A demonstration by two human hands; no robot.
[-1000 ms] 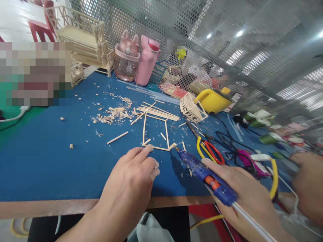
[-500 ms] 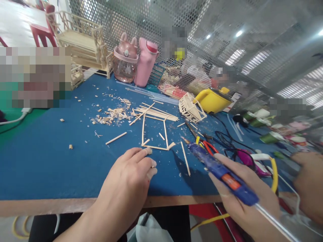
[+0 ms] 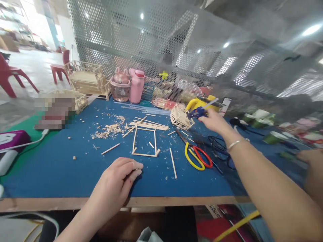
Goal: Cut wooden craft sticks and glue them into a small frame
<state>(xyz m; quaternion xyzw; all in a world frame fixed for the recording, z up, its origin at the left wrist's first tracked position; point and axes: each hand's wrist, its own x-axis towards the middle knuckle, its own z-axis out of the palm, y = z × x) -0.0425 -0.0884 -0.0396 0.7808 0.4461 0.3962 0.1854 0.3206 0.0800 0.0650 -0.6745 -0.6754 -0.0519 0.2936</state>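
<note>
My left hand rests on the blue table near its front edge, fingers curled, just below a thin wooden stick frame. Whether the fingers pinch anything is unclear. My right hand is stretched far across the table and grips a blue glue gun, held beside a small wooden stick model and a yellow pot. A loose stick lies right of the frame.
Yellow and red scissors and black cables lie at right. Stick piles and scraps, pink bottles and wooden models stand at the back. Another person's hand is at far right. A metal mesh wall backs the table.
My right hand carried the glue gun from beside the frame up and away to the far side near the yellow pot. The view tilted up. My left hand stayed by the front edge.
</note>
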